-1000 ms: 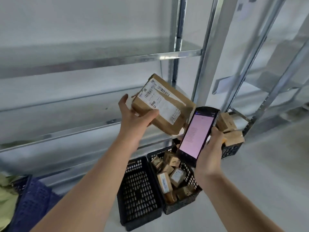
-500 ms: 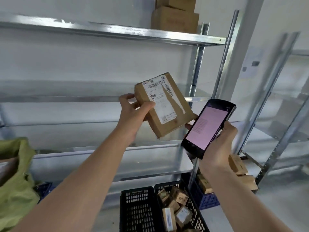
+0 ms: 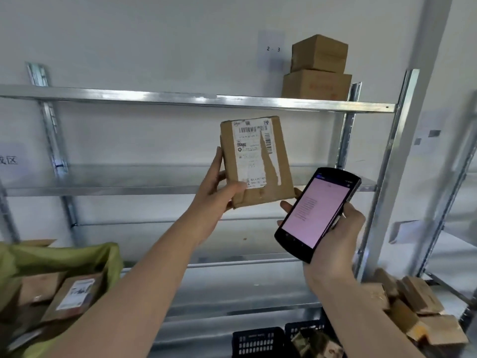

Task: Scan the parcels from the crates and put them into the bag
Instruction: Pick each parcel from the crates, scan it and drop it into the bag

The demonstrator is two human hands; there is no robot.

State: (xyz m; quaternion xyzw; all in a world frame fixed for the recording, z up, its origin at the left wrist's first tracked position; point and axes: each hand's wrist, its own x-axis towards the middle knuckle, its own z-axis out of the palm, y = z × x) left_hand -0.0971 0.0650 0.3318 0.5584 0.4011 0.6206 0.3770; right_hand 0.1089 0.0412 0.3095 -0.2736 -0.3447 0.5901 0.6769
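Your left hand (image 3: 215, 191) grips parcel (image 3: 255, 160) | right hand (image 3: 335, 244) grips scanner (image 3: 316, 213) | around — green bag (image 3: 59, 259) (lower left), two boxes (image 3: 317, 68) on shelf (image 3: 196, 99), black crates (image 3: 255, 341) below

A wall sign (image 3: 271, 49) reads "2 - 3"; the parcel (image 3: 255, 161) label's barcodes and print are illegible.

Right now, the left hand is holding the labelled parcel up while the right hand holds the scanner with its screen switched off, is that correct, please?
Not quite. The scanner's screen is lit, showing a pale pink page, as the head view shows. The rest stands: the left hand holds the labelled parcel up, and the right hand holds the scanner.
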